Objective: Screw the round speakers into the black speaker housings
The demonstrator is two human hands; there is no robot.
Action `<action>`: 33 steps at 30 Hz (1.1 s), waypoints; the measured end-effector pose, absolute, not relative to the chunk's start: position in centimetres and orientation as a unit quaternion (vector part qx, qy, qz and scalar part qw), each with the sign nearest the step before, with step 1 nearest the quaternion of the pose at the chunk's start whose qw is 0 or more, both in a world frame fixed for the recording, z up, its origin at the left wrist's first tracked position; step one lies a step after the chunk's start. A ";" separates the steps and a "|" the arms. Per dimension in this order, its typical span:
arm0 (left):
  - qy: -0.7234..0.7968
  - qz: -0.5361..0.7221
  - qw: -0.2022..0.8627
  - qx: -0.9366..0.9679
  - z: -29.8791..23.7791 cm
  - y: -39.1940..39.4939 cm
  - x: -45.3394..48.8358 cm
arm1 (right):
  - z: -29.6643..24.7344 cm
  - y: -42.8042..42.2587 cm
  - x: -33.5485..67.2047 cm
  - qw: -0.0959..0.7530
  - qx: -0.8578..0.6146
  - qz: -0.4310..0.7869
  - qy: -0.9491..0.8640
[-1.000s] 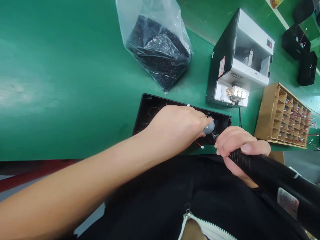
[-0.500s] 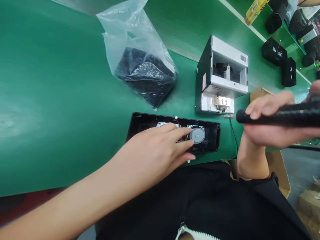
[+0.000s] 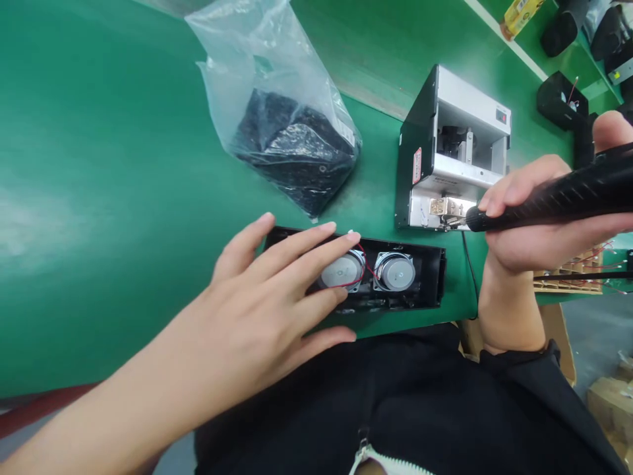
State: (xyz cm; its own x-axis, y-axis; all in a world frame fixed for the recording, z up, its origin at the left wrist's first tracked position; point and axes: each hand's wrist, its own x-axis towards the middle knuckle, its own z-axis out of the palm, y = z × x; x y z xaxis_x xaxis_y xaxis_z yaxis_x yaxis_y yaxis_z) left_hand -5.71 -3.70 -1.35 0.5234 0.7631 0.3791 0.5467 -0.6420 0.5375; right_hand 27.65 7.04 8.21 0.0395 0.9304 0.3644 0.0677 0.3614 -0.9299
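Note:
My left hand (image 3: 277, 297), fingers spread, lies over the left end of a long black speaker housing (image 3: 428, 280) and hides part of it. Two round speaker drivers sit in the housing: the left driver (image 3: 341, 272) is partly under my fingers, the right driver (image 3: 397, 272) is uncovered. A red wire (image 3: 368, 267) runs between them. Wrapped in my right hand (image 3: 534, 211) is a black electric screwdriver (image 3: 558, 198), held almost level. Its front end is at the pick-up part of a silver and black screw feeder (image 3: 457, 168); whether a screw is on the bit cannot be made out.
Behind the housing lies a clear plastic bag (image 3: 306, 132) with black parts inside. A wooden tray with wires (image 3: 568, 280) is at the right. Farther back stand a yellow bottle (image 3: 521, 16) and another black housing (image 3: 561, 102). Cardboard boxes (image 3: 610, 409) are below right.
My left hand has moved left and spread, uncovering more of the drivers. My right hand has brought the screwdriver's front end up to the screw feeder. The view has shifted slightly.

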 end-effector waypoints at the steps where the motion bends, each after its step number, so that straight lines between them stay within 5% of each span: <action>1: 0.382 0.299 0.185 0.854 -1.4 -3.6 -5.7 | 9.1 6.5 27.4 0.607 -0.410 0.355 -0.580; 9: 0.378 0.299 0.167 0.860 -1.6 -3.0 -5.0 | 13.4 1.3 23.6 0.614 -0.398 0.356 -0.581; 16: 0.380 0.318 0.143 0.857 -2.2 -3.1 -4.7 | 9.2 3.5 20.3 0.573 -0.326 0.461 -0.594; 33: 0.370 0.304 0.112 0.871 -2.5 -3.4 -4.4 | 5.9 4.6 19.3 0.575 -0.325 0.447 -0.603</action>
State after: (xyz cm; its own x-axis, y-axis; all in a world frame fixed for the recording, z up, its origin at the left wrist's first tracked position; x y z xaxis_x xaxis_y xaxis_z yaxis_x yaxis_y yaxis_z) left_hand -4.35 -3.41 -2.47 0.5413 0.7124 0.4467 0.5754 -0.7012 0.4210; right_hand 19.25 4.60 5.93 -0.1272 0.9062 0.4033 -0.1208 0.3894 -0.9131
